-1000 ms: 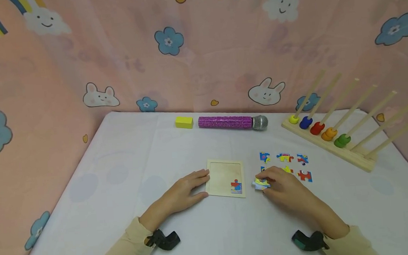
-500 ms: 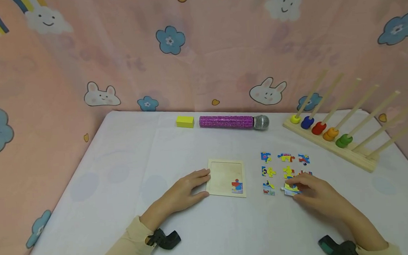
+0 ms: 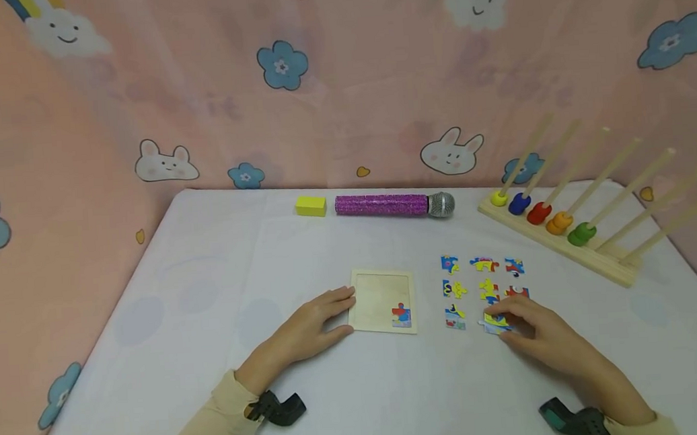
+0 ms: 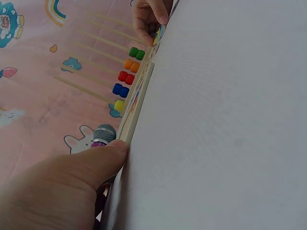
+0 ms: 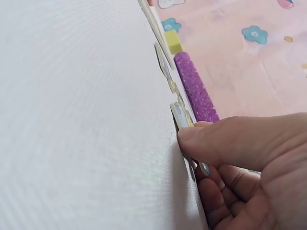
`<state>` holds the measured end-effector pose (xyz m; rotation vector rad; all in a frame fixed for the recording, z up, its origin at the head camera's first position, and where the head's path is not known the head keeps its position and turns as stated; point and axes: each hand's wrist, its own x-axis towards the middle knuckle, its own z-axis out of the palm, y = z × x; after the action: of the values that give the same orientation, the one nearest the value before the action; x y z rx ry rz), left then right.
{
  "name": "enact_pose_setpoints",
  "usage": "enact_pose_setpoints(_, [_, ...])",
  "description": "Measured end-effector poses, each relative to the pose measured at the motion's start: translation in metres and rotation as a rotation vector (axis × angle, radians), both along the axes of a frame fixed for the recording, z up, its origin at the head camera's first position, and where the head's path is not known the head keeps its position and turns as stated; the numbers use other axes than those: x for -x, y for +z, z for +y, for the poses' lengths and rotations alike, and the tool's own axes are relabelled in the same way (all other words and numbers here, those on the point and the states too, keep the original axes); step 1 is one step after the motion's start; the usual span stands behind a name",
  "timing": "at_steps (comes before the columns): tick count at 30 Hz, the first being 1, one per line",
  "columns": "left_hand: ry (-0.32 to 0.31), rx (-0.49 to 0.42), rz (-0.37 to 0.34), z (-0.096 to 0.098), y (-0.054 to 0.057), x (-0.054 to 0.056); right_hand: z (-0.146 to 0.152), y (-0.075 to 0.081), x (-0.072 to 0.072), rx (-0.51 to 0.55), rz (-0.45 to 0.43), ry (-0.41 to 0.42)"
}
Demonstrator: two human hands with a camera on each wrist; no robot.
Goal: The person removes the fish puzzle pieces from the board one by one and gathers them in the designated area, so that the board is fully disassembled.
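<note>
A square wooden puzzle tray [image 3: 374, 302] lies on the white table, with one red-and-blue jigsaw piece [image 3: 400, 316] in its lower right corner. My left hand [image 3: 308, 329] rests against the tray's left edge, fingers extended; in the left wrist view the thumb [image 4: 108, 158] touches the rim. To the right, my right hand [image 3: 541, 333] pinches a yellow-and-pale-blue puzzle piece [image 3: 494, 324] between thumb and fingers at the front of the loose pieces. The right wrist view shows the thumb [image 5: 206, 139] on that piece, low at the tabletop; its underside is hidden.
Several loose puzzle pieces [image 3: 452, 288] lie in rows between tray and right hand. Behind them are a yellow block [image 3: 310, 206] and a purple glitter microphone [image 3: 384, 205]. A wooden peg abacus [image 3: 559, 236] with coloured beads stands at the back right. Patterned pink cloth [image 3: 329, 111] hangs behind.
My right hand has moved right with the pinched piece, from beside the tray to the front of the loose pieces, uncovering the left column. My left hand has stayed at the tray.
</note>
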<state>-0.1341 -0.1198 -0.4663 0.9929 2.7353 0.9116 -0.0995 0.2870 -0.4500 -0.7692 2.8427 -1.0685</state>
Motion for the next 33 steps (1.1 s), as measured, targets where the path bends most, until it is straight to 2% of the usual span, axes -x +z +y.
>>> enact_pose_setpoints(15, [-0.005, -0.018, 0.008, -0.001, 0.0, 0.001, 0.002, -0.008, 0.002, 0.003, 0.053, -0.022])
enact_pose_setpoints(25, [-0.009, -0.018, 0.009, 0.0, -0.001, 0.0, 0.0, -0.004, 0.0, 0.027, 0.028, -0.057])
enact_pose_setpoints(33, [-0.01, -0.01, 0.016, 0.0, 0.0, 0.0, -0.003, 0.003, -0.001, 0.089, 0.017, -0.039])
